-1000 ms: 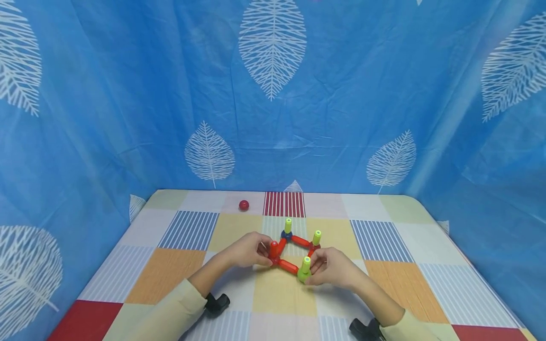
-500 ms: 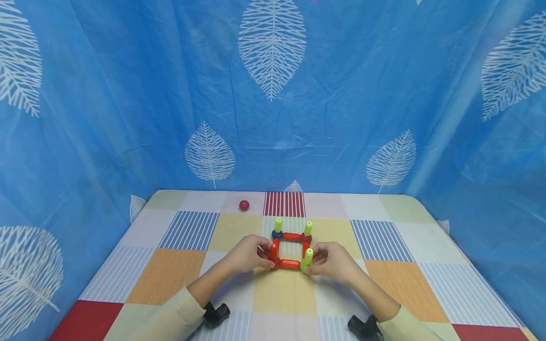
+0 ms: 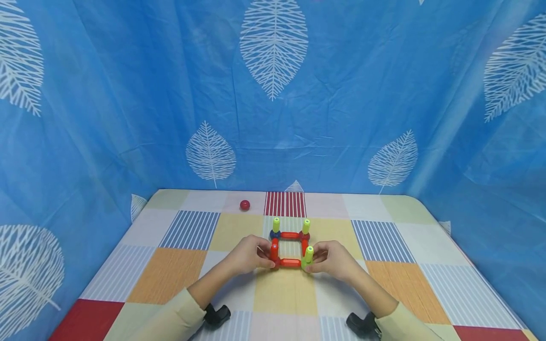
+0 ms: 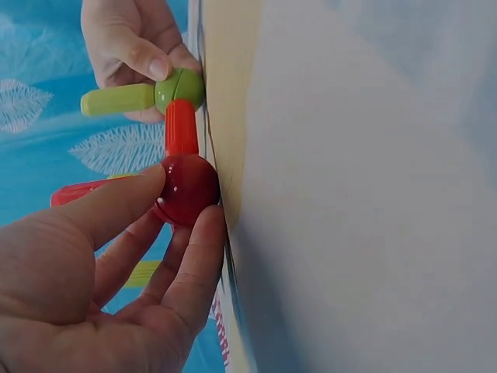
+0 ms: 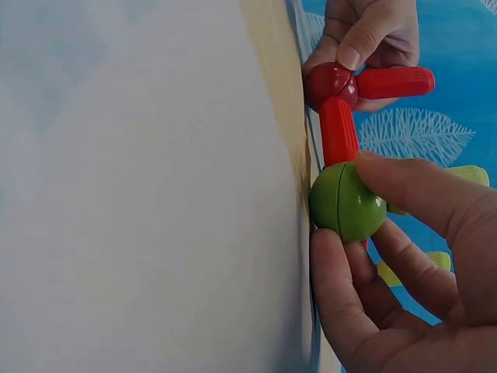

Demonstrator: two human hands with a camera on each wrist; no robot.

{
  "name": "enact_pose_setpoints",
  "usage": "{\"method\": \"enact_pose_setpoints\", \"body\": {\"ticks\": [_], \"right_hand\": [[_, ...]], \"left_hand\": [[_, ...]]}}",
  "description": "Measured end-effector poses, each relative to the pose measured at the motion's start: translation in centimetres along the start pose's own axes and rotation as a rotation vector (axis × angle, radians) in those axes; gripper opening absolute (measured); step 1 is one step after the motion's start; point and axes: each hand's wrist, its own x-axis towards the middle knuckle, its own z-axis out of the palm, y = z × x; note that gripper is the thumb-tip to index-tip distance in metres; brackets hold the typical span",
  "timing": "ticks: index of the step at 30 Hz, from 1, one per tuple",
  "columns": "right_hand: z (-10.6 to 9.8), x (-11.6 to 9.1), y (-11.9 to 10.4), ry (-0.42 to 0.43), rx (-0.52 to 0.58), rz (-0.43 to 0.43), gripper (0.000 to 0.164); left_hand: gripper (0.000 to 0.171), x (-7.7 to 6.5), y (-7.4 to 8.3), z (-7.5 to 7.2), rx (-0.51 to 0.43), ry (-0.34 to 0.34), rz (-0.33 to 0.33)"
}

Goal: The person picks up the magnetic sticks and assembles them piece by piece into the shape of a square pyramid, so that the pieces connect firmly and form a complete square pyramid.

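A square frame of red rods [image 3: 291, 263] joined by balls lies on the table, with an upright rod at each corner. My left hand [image 3: 250, 255] pinches the near-left red ball [image 4: 189, 190], thumb on one side and fingers on the other. The upright rod [image 3: 274, 251] there is red. At the near-right corner my right hand [image 3: 333, 259] grips a green ball [image 5: 347, 202] bearing a yellow-green rod [image 3: 309, 253]. The far corners have a dark blue ball [image 3: 275, 234] and a red ball [image 3: 304, 236], both topped by yellow-green rods.
A loose red ball [image 3: 245, 205] lies near the table's back edge, left of the frame. A patchwork cloth [image 3: 286, 293] covers the table. Blue curtains [image 3: 341, 94] with white leaf prints hang behind and at both sides.
The frame has turned anticlockwise from a skewed diamond to a square facing me. Its far corners swung left, and the green corner moved slightly away from me. Both hands kept their holds.
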Motion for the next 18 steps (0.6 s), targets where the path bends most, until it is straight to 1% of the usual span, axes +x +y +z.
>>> {"method": "enact_pose_setpoints", "body": {"ticks": [3, 7, 9, 11, 14, 18], "right_hand": [[-0.2, 0.0, -0.3, 0.005, -0.011, -0.009, 0.032], [-0.9, 0.0, -0.7, 0.024, 0.005, -0.091, 0.032], [-1.2, 0.1, -0.8, 0.038, 0.026, -0.137, 0.031], [-1.1, 0.3, -0.8, 0.06, 0.034, -0.153, 0.029], [-0.6, 0.9, -0.7, 0.103, 0.021, -0.147, 0.028], [0.1, 1.6, -0.6, 0.132, 0.001, -0.129, 0.027]], "left_hand": [[0.019, 0.0, 0.2, -0.3, 0.014, -0.004, 0.031], [0.018, 0.0, 0.3, -0.9, -0.007, 0.018, 0.089], [0.016, 0.2, 0.4, -1.0, -0.028, 0.035, 0.108], [0.015, 0.4, 0.5, -0.9, -0.031, 0.048, 0.123], [0.015, 0.9, 0.6, -0.5, -0.015, 0.063, 0.122], [0.016, 1.4, 1.0, -0.1, -0.009, 0.075, 0.088]]}}
